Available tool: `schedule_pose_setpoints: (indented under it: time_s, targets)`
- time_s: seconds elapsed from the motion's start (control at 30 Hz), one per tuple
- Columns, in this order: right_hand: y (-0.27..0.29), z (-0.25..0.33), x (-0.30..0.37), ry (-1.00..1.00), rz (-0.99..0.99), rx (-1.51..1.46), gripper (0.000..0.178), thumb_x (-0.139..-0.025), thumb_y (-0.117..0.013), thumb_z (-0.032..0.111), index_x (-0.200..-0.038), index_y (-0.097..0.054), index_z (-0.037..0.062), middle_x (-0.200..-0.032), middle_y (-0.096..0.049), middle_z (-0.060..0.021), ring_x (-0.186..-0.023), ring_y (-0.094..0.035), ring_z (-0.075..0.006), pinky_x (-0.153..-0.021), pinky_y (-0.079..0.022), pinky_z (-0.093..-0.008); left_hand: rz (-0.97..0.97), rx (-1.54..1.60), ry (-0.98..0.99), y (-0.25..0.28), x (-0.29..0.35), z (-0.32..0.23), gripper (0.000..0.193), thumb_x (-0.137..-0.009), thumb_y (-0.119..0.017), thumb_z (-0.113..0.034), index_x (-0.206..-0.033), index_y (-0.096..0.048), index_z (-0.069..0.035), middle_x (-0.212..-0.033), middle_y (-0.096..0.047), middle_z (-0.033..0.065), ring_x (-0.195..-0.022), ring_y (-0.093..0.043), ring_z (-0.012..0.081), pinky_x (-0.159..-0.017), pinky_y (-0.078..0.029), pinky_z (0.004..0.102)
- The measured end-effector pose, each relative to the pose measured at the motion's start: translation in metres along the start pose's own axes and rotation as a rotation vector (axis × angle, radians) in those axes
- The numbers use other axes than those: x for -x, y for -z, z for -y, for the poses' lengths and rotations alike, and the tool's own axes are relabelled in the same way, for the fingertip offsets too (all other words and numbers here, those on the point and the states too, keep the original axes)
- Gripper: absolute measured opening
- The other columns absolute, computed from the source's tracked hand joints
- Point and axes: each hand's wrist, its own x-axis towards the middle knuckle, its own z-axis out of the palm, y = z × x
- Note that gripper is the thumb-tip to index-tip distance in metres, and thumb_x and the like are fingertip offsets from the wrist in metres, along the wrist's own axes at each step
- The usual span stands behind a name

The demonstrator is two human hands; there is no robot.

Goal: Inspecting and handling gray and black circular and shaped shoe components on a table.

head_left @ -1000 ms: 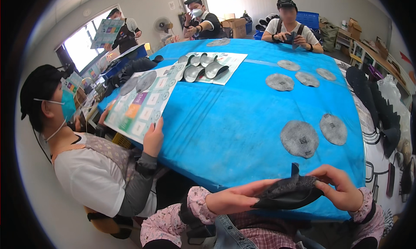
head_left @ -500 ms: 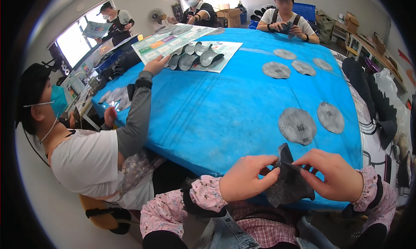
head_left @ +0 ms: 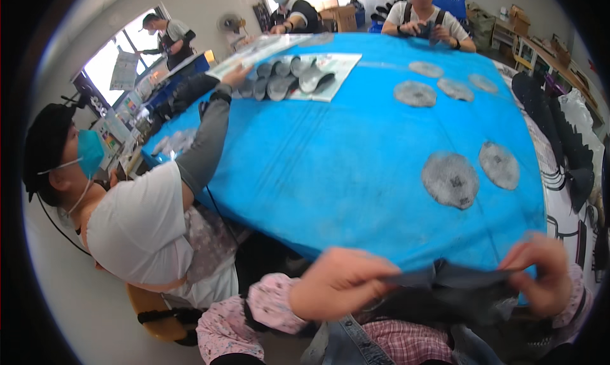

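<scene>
A dark grey piece of soft, felt-like fabric (head_left: 445,292) is stretched taut between my hands at the table's near edge. My left hand (head_left: 343,282) pinches its left end between thumb and fingers, and my right hand (head_left: 540,273) grips the right end. Both hands are slightly blurred. Just beyond them, two round mottled-grey pads, a large one (head_left: 450,179) and an oval one (head_left: 499,166), lie flat, each with a small dark patch.
The blue-covered table (head_left: 305,155) holds several more grey discs (head_left: 415,94) farther off. Curled dark pieces (head_left: 279,86) lie on a printed sheet (head_left: 340,79). A co-worker's gray-sleeved arm (head_left: 213,139) reaches over from the left. Dark pieces (head_left: 565,142) line the right side.
My hands have moved apart, pulling the fabric piece from a folded, upright shape into a wide stretch. The left co-worker has lowered a printed sheet flat onto the table.
</scene>
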Motion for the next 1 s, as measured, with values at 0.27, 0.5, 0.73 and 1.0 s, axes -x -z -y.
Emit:
schedule_pose_setpoints:
  time_s: [0.27, 0.5, 0.73, 1.0]
  targets:
    - [0.008, -0.08, -0.014, -0.15, -0.422, -0.299, 0.021, -0.092, -0.041, 0.021, -0.1, -0.048, 0.0029, -0.094, -0.056, -0.0083, -0.08, -0.055, -0.0137, -0.068, -0.045, -0.0266, -0.458, 0.101, 0.401, 0.072, -0.024, 0.071, 0.034, -0.091, -0.047, -0.026, -0.106, -0.054, 0.004, -0.099, -0.062, 0.011, -0.08, -0.061, 0.0162, -0.075, -0.049, 0.0282]
    - [-0.028, -0.061, -0.049, 0.196, -0.342, 0.05, 0.039, -0.078, -0.063, 0.018, -0.109, -0.045, 0.0038, -0.107, -0.049, -0.0114, -0.092, -0.053, -0.0212, -0.074, -0.045, -0.031, -0.397, 0.337, 0.15, 0.039, -0.081, 0.049, 0.029, -0.091, -0.048, -0.023, -0.102, -0.058, 0.002, -0.089, -0.062, 0.0018, -0.077, -0.055, 0.0058, -0.068, -0.043, 0.0193]
    - [-0.05, -0.053, -0.067, 0.366, -0.449, 0.597, 0.061, -0.064, -0.075, 0.029, -0.11, -0.044, 0.0058, -0.109, -0.05, -0.0142, -0.092, -0.053, -0.0302, -0.072, -0.046, -0.0356, -0.236, 0.337, 0.221, 0.009, -0.088, 0.035, 0.03, -0.091, -0.049, -0.022, -0.106, -0.056, 0.003, -0.091, -0.062, 0.0028, -0.077, -0.056, 0.0059, -0.067, -0.044, 0.0192]
    - [-0.019, -0.068, -0.071, -0.139, -0.139, -0.743, 0.018, -0.082, -0.061, 0.018, -0.08, -0.061, 0.0007, -0.073, -0.062, 0.0004, -0.066, -0.058, -0.0097, -0.062, -0.046, -0.0206, 0.035, 0.299, 0.259, 0.019, -0.064, 0.034, 0.032, -0.09, -0.05, -0.021, -0.109, -0.054, 0.005, -0.096, -0.06, 0.0042, -0.087, -0.054, 0.0085, -0.076, -0.043, 0.0222]
